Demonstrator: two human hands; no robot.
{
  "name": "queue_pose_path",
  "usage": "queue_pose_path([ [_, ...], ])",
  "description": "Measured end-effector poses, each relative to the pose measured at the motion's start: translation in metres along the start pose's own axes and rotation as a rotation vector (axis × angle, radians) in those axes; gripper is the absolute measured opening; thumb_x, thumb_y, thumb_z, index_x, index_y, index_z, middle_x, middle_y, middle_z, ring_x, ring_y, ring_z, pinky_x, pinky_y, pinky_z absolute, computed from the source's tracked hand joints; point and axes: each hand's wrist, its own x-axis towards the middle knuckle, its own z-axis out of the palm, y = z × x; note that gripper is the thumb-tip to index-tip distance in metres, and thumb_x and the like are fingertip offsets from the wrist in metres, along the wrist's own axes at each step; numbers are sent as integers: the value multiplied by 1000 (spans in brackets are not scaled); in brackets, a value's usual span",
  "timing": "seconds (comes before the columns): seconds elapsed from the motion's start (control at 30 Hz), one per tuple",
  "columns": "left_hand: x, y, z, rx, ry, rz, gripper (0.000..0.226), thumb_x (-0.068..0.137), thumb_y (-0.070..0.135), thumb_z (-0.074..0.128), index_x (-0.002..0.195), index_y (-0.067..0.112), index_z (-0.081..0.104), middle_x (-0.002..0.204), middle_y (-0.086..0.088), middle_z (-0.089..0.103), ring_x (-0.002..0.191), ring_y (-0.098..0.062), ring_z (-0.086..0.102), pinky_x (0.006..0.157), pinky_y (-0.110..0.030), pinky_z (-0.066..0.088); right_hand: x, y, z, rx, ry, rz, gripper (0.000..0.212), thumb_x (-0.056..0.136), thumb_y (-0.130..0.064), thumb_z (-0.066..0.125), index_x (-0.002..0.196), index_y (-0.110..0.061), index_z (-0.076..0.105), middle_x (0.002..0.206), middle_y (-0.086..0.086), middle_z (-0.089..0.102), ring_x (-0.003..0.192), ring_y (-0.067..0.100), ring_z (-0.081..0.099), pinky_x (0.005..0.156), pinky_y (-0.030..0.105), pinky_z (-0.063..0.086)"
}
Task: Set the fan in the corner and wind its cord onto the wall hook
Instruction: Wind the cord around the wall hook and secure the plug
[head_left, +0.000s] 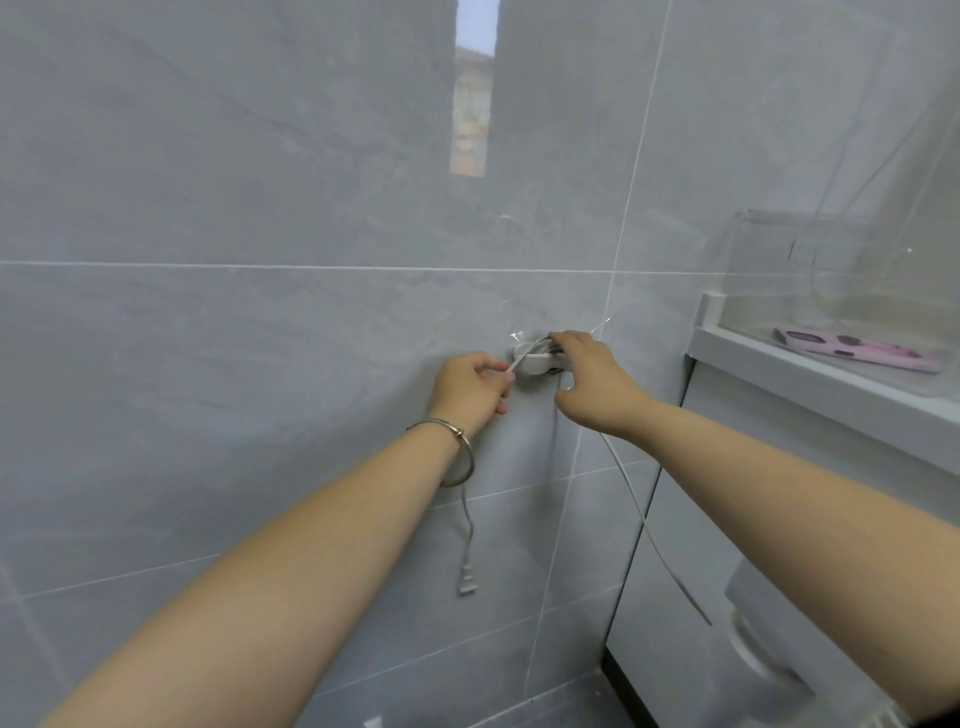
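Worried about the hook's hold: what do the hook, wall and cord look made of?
Hook: white, smooth, probably plastic; a clear film edge around it hints at an adhesive mount. Wall: glossy grey tile, with grout lines and a window reflection. Cord: pale grey, flexible, likely plastic-sheathed.

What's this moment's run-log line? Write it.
step: wind cord | left hand: pinches cord | right hand: holds cord at hook | plug: dangling

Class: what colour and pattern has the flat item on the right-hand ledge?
The flat item is pink with dark blotches; the head view shows it.
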Motion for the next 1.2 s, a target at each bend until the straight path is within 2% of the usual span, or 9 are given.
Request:
queue_pose_path([
  [0.07, 8, 2, 2, 80, 112, 37, 24, 84, 12, 63, 62, 21, 58, 58, -4, 59, 40, -14, 56, 55, -26, 50, -3, 2, -3, 17, -1, -10, 67, 77, 0, 51, 141, -11, 33, 145, 8, 35, 131, 29, 34, 104, 29, 30],
  [0.13, 12, 5, 1, 180, 189, 79, 26, 82, 17, 64, 57, 20, 57, 63, -9, 66, 56, -26, 65, 67, -33, 56, -5, 3, -6, 34, -14, -19, 67, 77, 2, 50, 140, -11, 34, 144, 9, 36, 130, 29, 36, 104, 29, 31],
  [0.27, 13, 11, -7, 345, 226, 155, 11, 80, 20, 63, 70, 17, 67, 77, -10, 72, 74, -29, 69, 74, -36, 56, -4, 4, -8, 35, -28, 5, 69, 79, 0, 50, 144, -10, 28, 148, 9, 32, 134, 27, 33, 107, 29, 29],
  [0.57, 9, 36, -16, 550, 233, 333, 14, 85, 15, 58, 86, 11, 71, 92, -7, 71, 90, -26, 63, 75, -27, 46, -2, 5, 0, 68, 26, 71, 68, 82, -1, 47, 145, -7, 24, 147, 10, 31, 136, 27, 30, 109, 30, 28],
  [0.7, 8, 46, -13, 615, 235, 421, 15, 86, 16, 56, 87, 12, 71, 92, -7, 71, 91, -26, 63, 76, -29, 48, -1, 4, -2, 87, 42, 69, 60, 81, 0, 48, 139, -6, 33, 141, 13, 38, 131, 28, 36, 105, 29, 31],
  [0.77, 9, 47, -14, 700, 235, 465, 16, 87, 17, 54, 89, 13, 70, 94, -8, 71, 93, -28, 62, 76, -30, 48, 0, 5, -4, 67, 39, 59, 57, 81, 0, 48, 136, -6, 37, 139, 13, 39, 129, 28, 37, 103, 30, 32],
  [0.93, 11, 30, -24, 1001, 196, 522, 18, 90, 17, 49, 95, 11, 64, 97, -12, 69, 92, -35, 61, 72, -34, 47, 1, 9, -5, -21, -17, 14, 66, 81, -2, 49, 144, -8, 30, 147, 8, 32, 134, 26, 32, 107, 29, 29],
  [1.07, 5, 23, -21, 1217, 152, 516, 14, 88, 8, 47, 96, 8, 57, 96, -14, 66, 87, -37, 61, 62, -33, 39, 2, 10, -8, -83, -39, -7, 66, 82, -2, 48, 144, -10, 29, 147, 8, 32, 133, 27, 32, 105, 32, 32],
  [1.2, 0, 22, -16, 1357, 80, 498, 20, 84, 1, 44, 100, 7, 55, 102, -15, 64, 93, -37, 60, 64, -33, 35, 6, 11, -12, -139, -69, -31, 63, 83, -3, 48, 143, -12, 31, 143, 8, 35, 130, 27, 37, 101, 32, 36],
])
